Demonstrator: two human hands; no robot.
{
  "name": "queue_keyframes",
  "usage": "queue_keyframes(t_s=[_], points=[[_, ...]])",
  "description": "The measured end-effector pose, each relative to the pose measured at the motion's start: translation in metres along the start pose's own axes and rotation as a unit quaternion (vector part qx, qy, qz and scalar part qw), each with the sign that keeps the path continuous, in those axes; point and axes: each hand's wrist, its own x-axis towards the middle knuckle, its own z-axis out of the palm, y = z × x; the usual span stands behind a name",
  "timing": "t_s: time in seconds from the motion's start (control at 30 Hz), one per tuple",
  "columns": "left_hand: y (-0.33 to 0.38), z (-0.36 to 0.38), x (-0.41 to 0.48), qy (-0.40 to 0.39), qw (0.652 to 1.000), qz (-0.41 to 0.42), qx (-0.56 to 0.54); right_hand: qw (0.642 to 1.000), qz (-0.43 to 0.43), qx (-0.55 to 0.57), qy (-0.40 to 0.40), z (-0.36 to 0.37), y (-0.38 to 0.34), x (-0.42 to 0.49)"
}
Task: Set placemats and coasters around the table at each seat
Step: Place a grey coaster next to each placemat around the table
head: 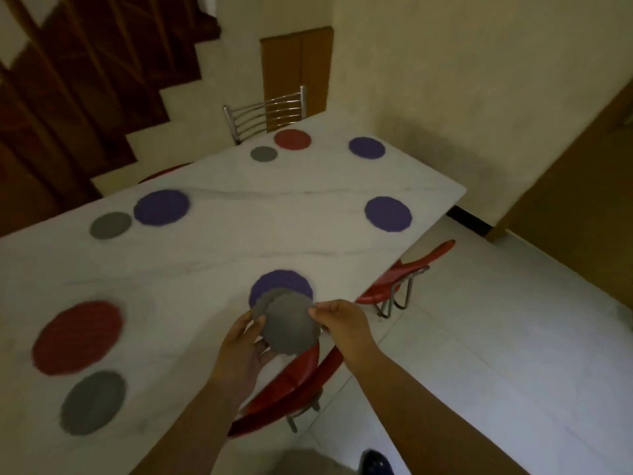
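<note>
My left hand [244,351] holds a small stack of round grey coasters [289,325] from below, above the table's near edge. My right hand [339,320] pinches the top coaster's right rim. Just behind the stack a purple placemat [281,279] lies on the white table [274,234]. More purple placemats [388,213] [367,147] [161,207] and red placemats [78,337] [292,139] lie at the other seats. Grey coasters [93,402] [110,225] [263,153] lie beside three of the mats.
Red chairs [404,275] [291,382] stand at the table's right side, and a metal-backed chair [265,111] at the far end. A dark wooden staircase [78,80] rises on the left. Pale tiled floor [479,337] spreads to the right.
</note>
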Motion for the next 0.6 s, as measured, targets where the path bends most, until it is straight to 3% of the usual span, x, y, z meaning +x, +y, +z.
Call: queue_keyframes(t_s=[0.33,0.6], points=[[-0.029,0.065,0.006,0.111,0.983,0.09,-0.112,0.986,0.046,0.066,-0.147,-0.08,-0.025,0.085],[-0.022,0.065,0.041,0.207,0.962,0.105,-0.144,0.992,0.071,0.03,-0.104,-0.082,-0.032,0.179]])
